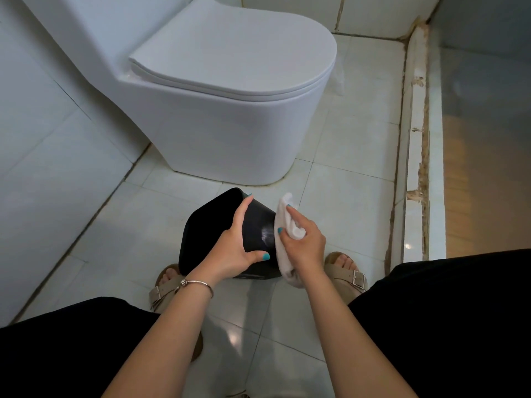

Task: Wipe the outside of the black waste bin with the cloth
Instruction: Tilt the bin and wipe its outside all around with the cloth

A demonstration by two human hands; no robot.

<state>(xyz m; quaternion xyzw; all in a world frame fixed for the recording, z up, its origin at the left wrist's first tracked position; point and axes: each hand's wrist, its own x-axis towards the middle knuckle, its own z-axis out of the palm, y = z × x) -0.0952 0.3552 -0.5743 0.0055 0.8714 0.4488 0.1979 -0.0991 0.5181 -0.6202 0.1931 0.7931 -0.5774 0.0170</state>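
Observation:
The black waste bin (pixel 207 225) is tilted on its side above the floor tiles, its flat end facing left and up. My left hand (pixel 232 251) grips it, fingers over the far edge and thumb on the near side wall. A whitish smear shows on the bin's side wall beside the cloth. My right hand (pixel 301 239) holds the white cloth (pixel 287 222) pressed against the bin's right side; part of the cloth hangs down below the wrist.
A white toilet (pixel 230 110) with its lid shut stands just beyond the bin. A tiled wall runs along the left. A raised tiled curb (pixel 416 139) borders the floor on the right. My sandalled feet (pixel 347 268) stand either side of the bin.

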